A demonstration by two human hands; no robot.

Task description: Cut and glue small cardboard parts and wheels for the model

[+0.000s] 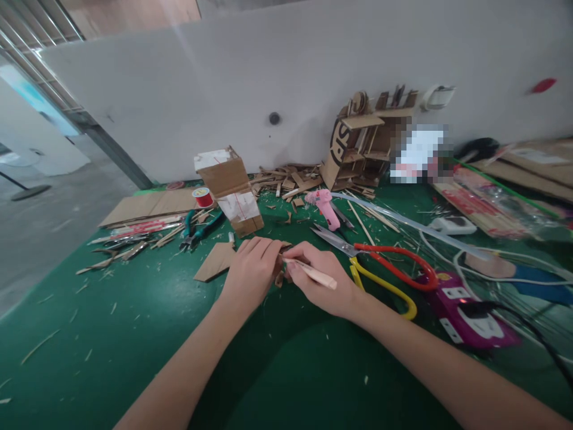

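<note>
Green counter (pixel 134 334), wide, running under everything. Far right on it: shelved cardboard structure (pixel 353 156). Far centre, left of that, folded cardboard piece (pixel 228 181) faced with white paper, on end. Right side: scissors (pixel 353 251) with red and yellow handles, purple power strip (pixel 474 325) beyond them. Near centre, left hand (pixel 253 263) curled, fingers clamped on a small cardboard piece (pixel 279 278), which sits between both hands, mostly covered. Right hand (pixel 329 263) closed pen-fashion round a pale-handled tool (pixel 316 275). Tool's tip hidden; blade or nib, cannot tell. Pink glue gun (pixel 326 208) lies just past the hands, spool (pixel 203 197) far left.

Risks, my reading: if the tip is sharp, a slip through thin card would carry it into the left fingers, so close do they work. Pressing hard could crush or tear the piece. A sideways swing of the right hand might knock the scissors, blades pointing far left.

Count: hands two, pale-handled tool one, scissors one pair, glue gun one, power strip one, spool one, shelved structure one.
</note>
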